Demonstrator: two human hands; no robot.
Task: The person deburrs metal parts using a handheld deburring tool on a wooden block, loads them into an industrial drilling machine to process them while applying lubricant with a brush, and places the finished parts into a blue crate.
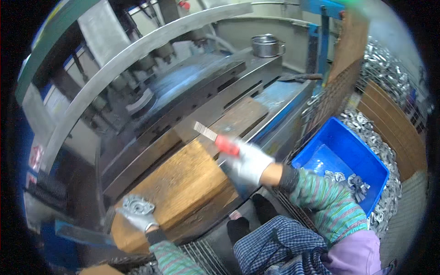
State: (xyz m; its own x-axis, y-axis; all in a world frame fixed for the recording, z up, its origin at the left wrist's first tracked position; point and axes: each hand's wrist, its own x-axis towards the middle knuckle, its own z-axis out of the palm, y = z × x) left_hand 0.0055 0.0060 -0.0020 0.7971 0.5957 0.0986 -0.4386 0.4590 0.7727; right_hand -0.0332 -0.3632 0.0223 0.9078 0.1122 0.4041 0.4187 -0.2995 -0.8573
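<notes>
My right hand, in a white glove, is closed round the red handle of a file. Its flat, ridged grey blade points up and to the left, raised over the wooden block. At the block's left end, my gloved left hand grips a round grey metal casting by its near side. The casting has holes and raised ribs and is over the wood. The fingers beneath it are partly hidden.
A blue bin with a few metal parts stands at right, among heaps of similar castings. Behind the block is a press with a slotted steel bed. A metal pot and a dark-handled tool lie farther back.
</notes>
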